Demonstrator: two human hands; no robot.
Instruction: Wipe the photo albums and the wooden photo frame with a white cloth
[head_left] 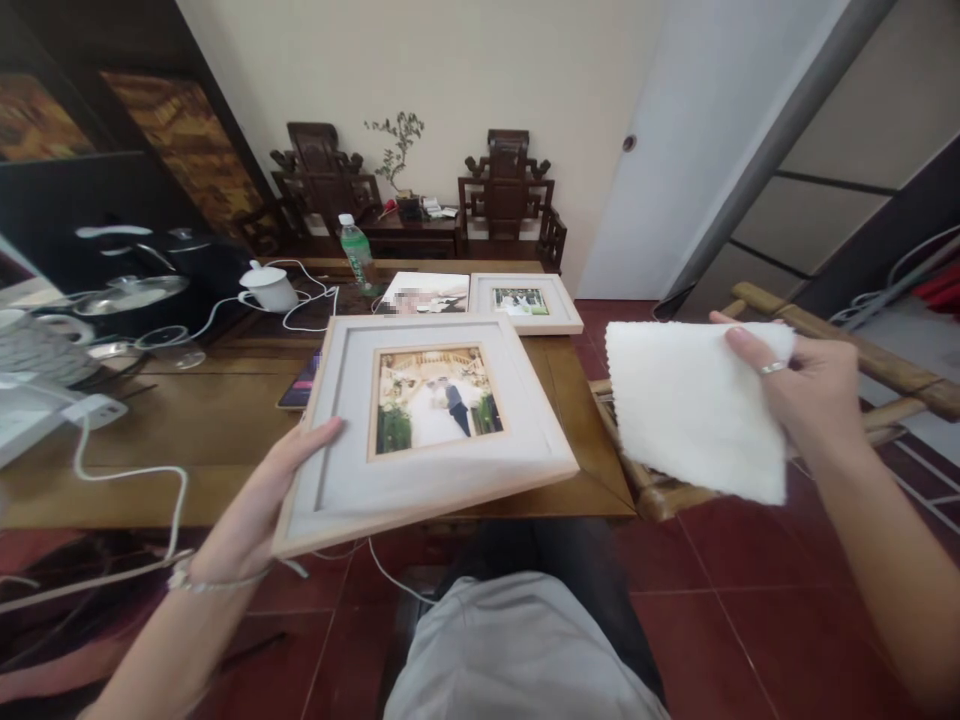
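The left hand grips a pale wooden photo frame; the right hand pinches a white cloth.

The picture frame was pale wood with a wide grey-white mount around a wedding photo. It was face up and tilted over the near edge of the bench, gripped at its left side by the left hand. The cloth was white and square with a zigzag edge, and hung flat from the right hand, well apart from the frame.
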